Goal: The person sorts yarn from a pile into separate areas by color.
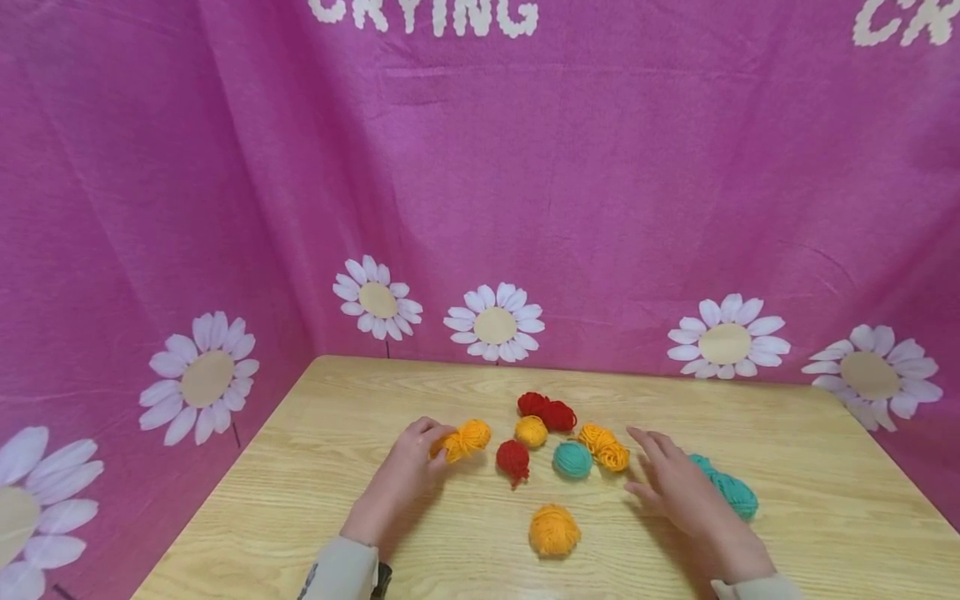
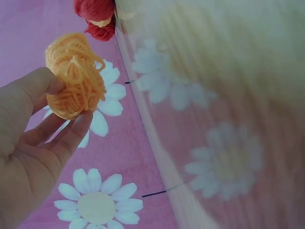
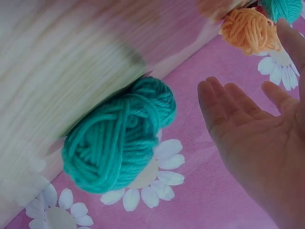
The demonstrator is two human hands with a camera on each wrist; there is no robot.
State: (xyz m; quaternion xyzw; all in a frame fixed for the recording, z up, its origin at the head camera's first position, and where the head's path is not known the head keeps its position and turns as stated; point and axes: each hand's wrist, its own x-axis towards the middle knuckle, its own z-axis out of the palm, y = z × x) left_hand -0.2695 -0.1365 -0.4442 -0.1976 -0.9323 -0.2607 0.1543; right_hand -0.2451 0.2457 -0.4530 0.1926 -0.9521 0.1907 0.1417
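Note:
On the left of the table, my left hand [image 1: 412, 458] pinches a small orange yarn skein [image 1: 471, 435], cinched in the middle, between thumb and fingers; the left wrist view shows the same skein [image 2: 76, 78] up close. My right hand [image 1: 675, 483] holds nothing, its fingers extended and spread. Just outside that hand lies a teal yarn skein [image 1: 733, 493], large in the right wrist view [image 3: 114, 138]. Toward its fingertips is another orange skein [image 1: 603, 447]. Between the hands sit a teal yarn ball [image 1: 572, 460], a red ball [image 1: 513, 460] and a yellow-orange ball [image 1: 531, 431].
A red skein [image 1: 547, 412] lies behind the yellow-orange ball. Nearer the front is a larger orange ball [image 1: 554, 531]. The light wooden table [image 1: 285, 517] meets a pink cloth backdrop [image 1: 585, 192] printed with white daisies at its back and sides.

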